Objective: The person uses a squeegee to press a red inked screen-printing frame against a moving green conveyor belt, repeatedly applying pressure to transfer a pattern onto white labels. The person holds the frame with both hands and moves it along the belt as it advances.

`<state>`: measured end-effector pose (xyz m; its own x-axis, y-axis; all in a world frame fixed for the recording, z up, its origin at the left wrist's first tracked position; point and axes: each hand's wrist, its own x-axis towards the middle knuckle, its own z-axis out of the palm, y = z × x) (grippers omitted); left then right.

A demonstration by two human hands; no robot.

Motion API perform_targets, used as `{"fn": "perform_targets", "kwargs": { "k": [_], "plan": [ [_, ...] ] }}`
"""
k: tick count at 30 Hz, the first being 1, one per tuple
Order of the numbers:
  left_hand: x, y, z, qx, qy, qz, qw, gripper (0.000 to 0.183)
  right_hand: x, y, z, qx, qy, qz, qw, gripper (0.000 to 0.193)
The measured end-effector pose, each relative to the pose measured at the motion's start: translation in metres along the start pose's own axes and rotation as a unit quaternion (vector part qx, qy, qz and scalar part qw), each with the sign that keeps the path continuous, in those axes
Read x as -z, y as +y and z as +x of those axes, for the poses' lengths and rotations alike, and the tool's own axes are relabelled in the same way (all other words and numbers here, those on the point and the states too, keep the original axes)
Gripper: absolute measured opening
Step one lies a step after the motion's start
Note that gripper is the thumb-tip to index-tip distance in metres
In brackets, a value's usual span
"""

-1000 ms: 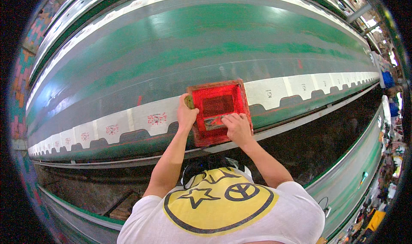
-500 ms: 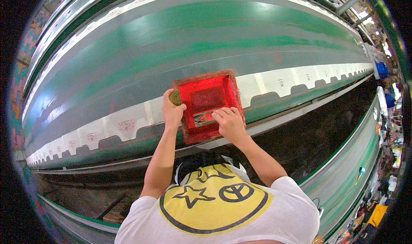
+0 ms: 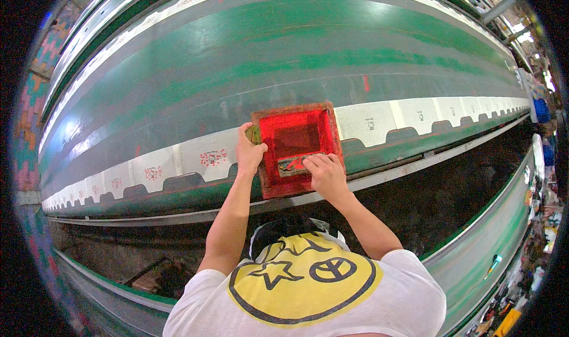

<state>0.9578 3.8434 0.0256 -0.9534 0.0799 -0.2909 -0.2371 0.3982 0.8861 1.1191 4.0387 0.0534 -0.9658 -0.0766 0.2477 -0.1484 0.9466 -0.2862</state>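
Note:
A square screen-printing frame (image 3: 267, 187), stained red, lies over a row of white cut pieces (image 3: 379, 124) along the near edge of the long green table. My left hand (image 3: 250, 153) grips the frame's left side, around a yellow-green block (image 3: 253, 134) fixed there. Inside the frame, near its lower side, my right hand (image 3: 327, 174) is closed on an ink-smeared squeegee (image 3: 291, 166). To the left of the frame, the pieces bear red prints (image 3: 213, 157); those to the right show small dark marks. The piece under the frame is hidden.
The green-and-grey table (image 3: 267, 47) runs across the view, with a metal rail (image 3: 148, 221) along its near edge. Behind me stands another green table (image 3: 474, 260). Mixed clutter (image 3: 527, 278) lines the far right, and a tiled strip (image 3: 41, 124) the far left.
The frame has moved right along the table, with both hands still on it. A red-printed piece now shows just left of my left hand, where my arm was before.

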Motion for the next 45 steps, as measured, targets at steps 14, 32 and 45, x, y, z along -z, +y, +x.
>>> {"fn": "perform_targets", "kwargs": {
  "k": [14, 32, 45],
  "plan": [
    [-0.001, 0.001, 0.002, -0.011, 0.004, 0.0, 1.0, 0.077, 0.01, -0.003, 0.002, -0.014, -0.019, 0.028, 0.999, 0.031],
    [-0.004, -0.01, 0.004, -0.042, 0.001, 0.104, 0.994, 0.076, -0.011, 0.039, 0.089, 0.019, 0.002, -0.004, 1.0, 0.017],
    [0.0, -0.006, 0.003, 0.009, -0.02, 0.089, 0.996, 0.079, -0.008, 0.01, 0.02, 0.017, -0.018, -0.02, 1.0, 0.027]
  ]
}}
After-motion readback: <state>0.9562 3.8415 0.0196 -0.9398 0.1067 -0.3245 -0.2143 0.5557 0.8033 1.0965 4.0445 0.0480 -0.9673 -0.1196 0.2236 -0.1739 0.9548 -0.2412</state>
